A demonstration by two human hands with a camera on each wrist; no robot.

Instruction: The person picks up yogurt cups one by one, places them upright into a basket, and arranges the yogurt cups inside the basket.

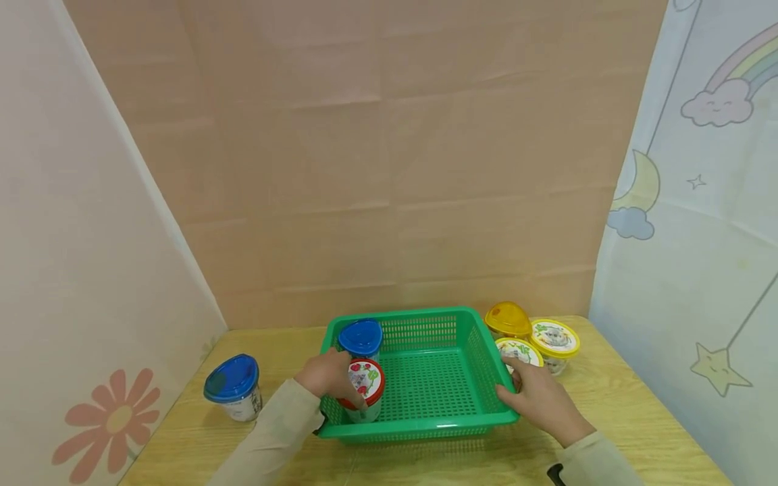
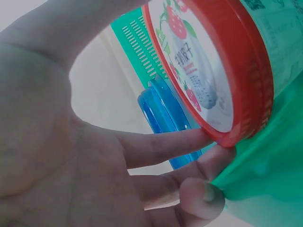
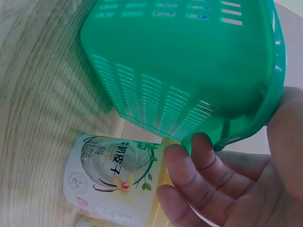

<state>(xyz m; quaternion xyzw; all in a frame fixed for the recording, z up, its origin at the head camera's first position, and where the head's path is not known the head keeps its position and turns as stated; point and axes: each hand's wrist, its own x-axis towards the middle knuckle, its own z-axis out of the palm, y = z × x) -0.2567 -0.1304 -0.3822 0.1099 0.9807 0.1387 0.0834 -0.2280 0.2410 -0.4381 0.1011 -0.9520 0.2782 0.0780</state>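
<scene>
In the head view my left hand [image 1: 329, 374] reaches over the left end of a green plastic basket [image 1: 419, 426]. Its thumb and fingers grip the lid of a red-lidded tub [image 1: 365, 381] with strawberries printed on top. Behind that tub, also in the basket, stands a blue-lidded tub [image 1: 361, 335]. My right hand [image 1: 537, 398] holds the basket's right rim, thumb over the edge and fingers outside. Those fingers lie right beside a yellow-lidded tub [image 3: 111, 177] with a white printed side, which stands against the basket.
Another blue-lidded tub [image 1: 234, 386] stands on the wooden table [image 1: 292, 344] left of the basket. At the back right are an amber-lidded tub [image 1: 507, 319] and a second yellow-lidded tub [image 1: 554, 341]. A tan cloth wall [image 1: 389, 169] rises behind the table.
</scene>
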